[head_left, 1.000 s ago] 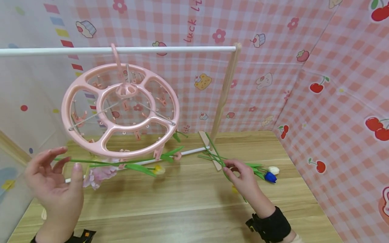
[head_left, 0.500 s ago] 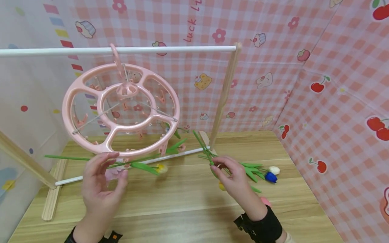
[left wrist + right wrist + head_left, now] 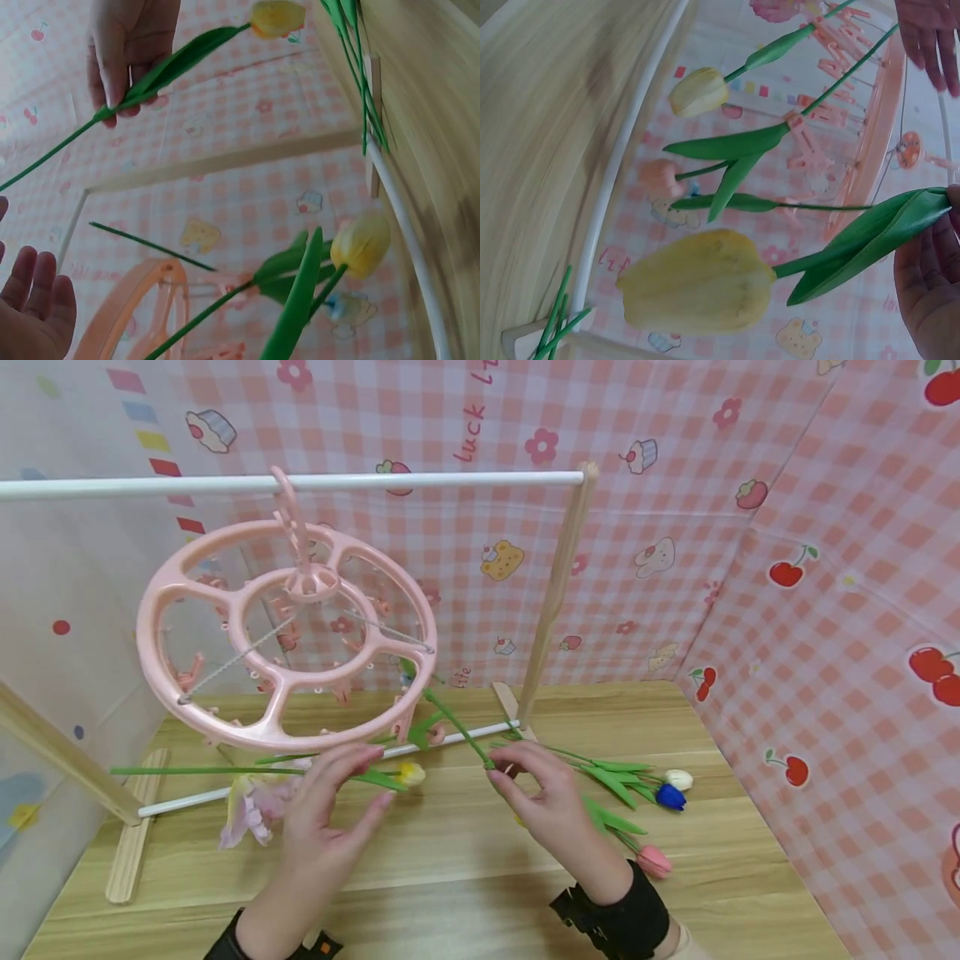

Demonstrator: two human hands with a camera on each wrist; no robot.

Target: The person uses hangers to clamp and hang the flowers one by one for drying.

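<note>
My right hand [image 3: 540, 789] pinches the green stem [image 3: 459, 728] of a yellow tulip [image 3: 697, 281], whose bare end points up and left toward the hanger. Fingers straight and apart, my left hand [image 3: 326, 818] is raised below the front rim and holds nothing. A pink round clip hanger [image 3: 153, 635] hangs from the white rail, with small pink clips [image 3: 804, 142] under its ring. Hanging beneath it are another yellow tulip [image 3: 411, 774], a pale pink tulip [image 3: 658, 178] and a lilac ruffled flower [image 3: 247, 814]. The left hand partly covers that yellow tulip's stem in the head view.
On the wooden table at the right lie a white tulip [image 3: 678, 780], a blue tulip [image 3: 671, 797] and a pink tulip [image 3: 655, 862]. The rack has a white top rail [image 3: 457, 483], a wooden post [image 3: 558, 593] and a low white bar [image 3: 480, 733].
My left hand has moved right, from the far left to below the hanger's front. The right hand has carried its tulip left toward the hanger, which has turned slightly.
</note>
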